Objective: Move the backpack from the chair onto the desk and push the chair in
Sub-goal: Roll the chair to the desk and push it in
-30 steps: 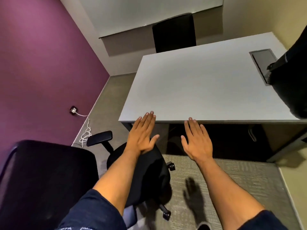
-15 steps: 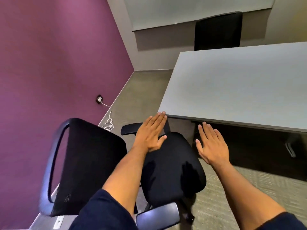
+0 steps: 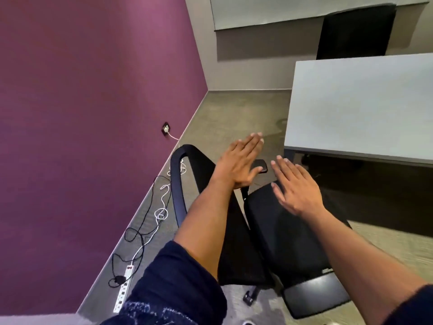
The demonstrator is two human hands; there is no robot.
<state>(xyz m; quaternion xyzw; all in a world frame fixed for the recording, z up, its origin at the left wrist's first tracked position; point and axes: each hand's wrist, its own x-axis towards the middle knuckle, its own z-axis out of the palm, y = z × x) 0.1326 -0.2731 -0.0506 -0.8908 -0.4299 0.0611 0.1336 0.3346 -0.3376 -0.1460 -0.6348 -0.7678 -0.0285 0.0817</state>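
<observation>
A black office chair (image 3: 281, 226) stands on the carpet left of the white desk (image 3: 360, 109), its seat bare and its mesh backrest toward the purple wall. My left hand (image 3: 239, 163) hovers flat and open above the backrest and the far armrest. My right hand (image 3: 295, 186) is open too, fingers spread, above the front of the seat. Neither hand holds anything. The backpack is out of view.
A purple wall (image 3: 93, 90) runs along the left. Cables and a white power strip (image 3: 124, 287) lie on the floor beside it. A second black chair (image 3: 353, 31) stands behind the desk at the back wall.
The view has swung left: the desk slid to the right, the backpack left the frame, and the chair came to the middle. Both open hands moved from the desk edge to above the chair.
</observation>
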